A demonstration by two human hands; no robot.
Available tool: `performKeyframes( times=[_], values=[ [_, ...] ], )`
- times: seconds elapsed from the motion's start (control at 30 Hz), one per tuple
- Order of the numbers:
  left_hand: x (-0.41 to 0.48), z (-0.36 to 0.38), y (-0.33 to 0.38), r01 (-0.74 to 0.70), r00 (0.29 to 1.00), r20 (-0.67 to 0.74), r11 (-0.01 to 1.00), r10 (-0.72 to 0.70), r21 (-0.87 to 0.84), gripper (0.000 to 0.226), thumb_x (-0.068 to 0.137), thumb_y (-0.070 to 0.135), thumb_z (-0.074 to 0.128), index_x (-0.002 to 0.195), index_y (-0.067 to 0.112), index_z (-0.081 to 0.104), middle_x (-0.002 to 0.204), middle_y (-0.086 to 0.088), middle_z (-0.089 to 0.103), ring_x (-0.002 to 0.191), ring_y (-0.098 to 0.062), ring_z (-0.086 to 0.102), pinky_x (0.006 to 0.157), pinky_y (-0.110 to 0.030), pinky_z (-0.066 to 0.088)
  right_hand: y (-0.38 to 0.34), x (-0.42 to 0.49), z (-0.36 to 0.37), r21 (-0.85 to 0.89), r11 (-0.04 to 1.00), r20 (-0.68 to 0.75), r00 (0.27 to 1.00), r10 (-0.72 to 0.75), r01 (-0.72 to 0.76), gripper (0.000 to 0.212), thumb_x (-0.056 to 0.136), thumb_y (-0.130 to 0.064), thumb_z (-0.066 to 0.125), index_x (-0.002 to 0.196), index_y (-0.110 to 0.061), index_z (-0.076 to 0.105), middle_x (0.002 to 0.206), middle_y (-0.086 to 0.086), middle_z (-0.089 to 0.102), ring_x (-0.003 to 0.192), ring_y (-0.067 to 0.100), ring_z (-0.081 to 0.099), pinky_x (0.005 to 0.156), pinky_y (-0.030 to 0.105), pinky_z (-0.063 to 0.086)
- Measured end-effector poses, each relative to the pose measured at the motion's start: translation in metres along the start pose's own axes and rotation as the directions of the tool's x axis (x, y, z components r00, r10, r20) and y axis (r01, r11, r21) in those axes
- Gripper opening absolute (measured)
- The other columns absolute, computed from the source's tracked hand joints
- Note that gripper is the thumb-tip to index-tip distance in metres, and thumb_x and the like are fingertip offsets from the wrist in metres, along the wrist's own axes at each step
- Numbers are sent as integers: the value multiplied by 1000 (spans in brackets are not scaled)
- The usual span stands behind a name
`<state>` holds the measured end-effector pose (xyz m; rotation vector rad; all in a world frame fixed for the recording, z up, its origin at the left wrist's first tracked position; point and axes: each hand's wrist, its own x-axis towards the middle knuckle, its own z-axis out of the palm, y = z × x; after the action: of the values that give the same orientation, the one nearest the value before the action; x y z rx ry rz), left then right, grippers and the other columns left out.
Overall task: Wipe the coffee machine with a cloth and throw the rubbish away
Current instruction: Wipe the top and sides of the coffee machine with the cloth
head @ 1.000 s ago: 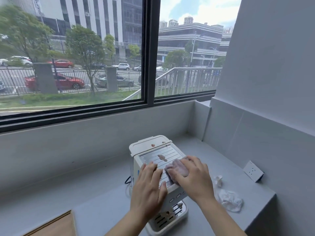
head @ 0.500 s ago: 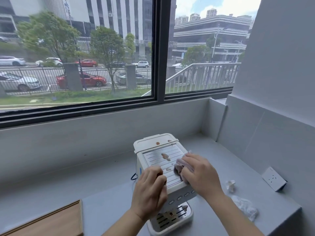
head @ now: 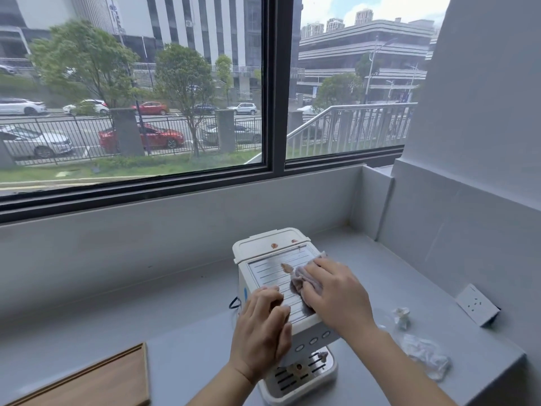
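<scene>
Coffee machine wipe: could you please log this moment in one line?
right hand: wiping coffee machine top with cloth | left hand: steadying front | stains, rubbish remain

A pale grey counter (head: pixel 181 323) fills the lower half of the frame, running under the window and ending at the grey wall on the right. Near its lower centre stands a white coffee machine (head: pixel 292 373), its base flat on the counter, with a dark cable (head: pixel 233 303) showing at its left side. To the right of the machine lies a small crumpled white scrap (head: pixel 401 317), and below that, toward the lower right, a crumpled piece of clear plastic (head: pixel 426 358); the two lie near each other but apart. At the lower left a wooden board (head: pixel 96 382) rests on the counter, cut off by the frame edge.
</scene>
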<state>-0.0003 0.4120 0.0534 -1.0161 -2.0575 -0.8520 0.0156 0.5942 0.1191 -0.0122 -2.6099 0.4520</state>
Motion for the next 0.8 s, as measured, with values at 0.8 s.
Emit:
performKeyframes(
  times=[0.8],
  values=[
    [2, 0, 2, 12, 999, -38, 1000, -12, -11, 20, 92, 19, 46, 89, 8, 62, 105, -10, 57, 109, -30, 53, 94, -37, 43, -19, 0, 9, -91, 989, 59, 992, -114, 119, 28, 88, -43, 50, 105, -27, 65, 115, -7, 64, 110, 21, 56, 95, 32, 43]
  ],
)
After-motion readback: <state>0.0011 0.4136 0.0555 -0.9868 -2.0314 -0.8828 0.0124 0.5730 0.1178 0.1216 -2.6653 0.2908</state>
